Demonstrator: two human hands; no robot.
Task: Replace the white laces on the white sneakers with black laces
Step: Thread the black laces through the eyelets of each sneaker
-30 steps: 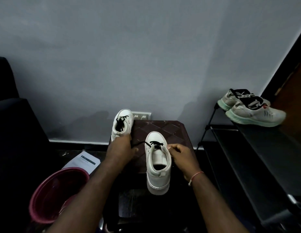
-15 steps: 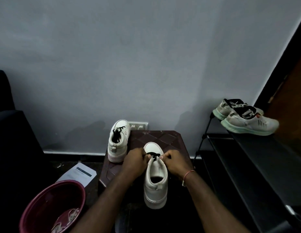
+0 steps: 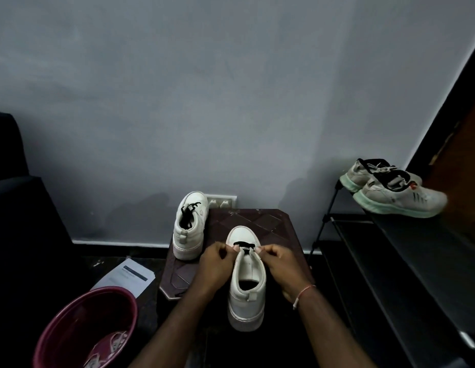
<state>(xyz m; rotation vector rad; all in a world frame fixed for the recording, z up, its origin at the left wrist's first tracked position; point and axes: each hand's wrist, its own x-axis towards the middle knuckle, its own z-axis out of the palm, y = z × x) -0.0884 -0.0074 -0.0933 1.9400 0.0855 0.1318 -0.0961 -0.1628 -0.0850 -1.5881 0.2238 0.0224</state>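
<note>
With the white low-top sneaker (image 3: 247,288) at 6 o'clock on the dark brown counter (image 3: 271,224), the left hand (image 3: 215,264) and right hand (image 3: 280,264) each pinched the flat black lace (image 3: 243,244) at the toe eyelets; equal pull on both ends was advisable.

A near sneaker (image 3: 248,296) stands in the middle of the bench (image 3: 271,224), toe toward the far wall (image 3: 231,102). The left hand (image 3: 215,266) lies on its left and the right hand (image 3: 280,266) on its right, each pinching the lace (image 3: 243,244) that crosses just behind the toe. A far sneaker (image 3: 190,235) stands on the bench's far-left corner, with a socket (image 3: 221,201) on the wall just to its right. On the floor left of the bench lies a paper (image 3: 125,277), with a tub (image 3: 71,322) nearer. To the right stands a rack (image 3: 390,248), a pair of shoes (image 3: 401,192) on its top shelf.
</note>
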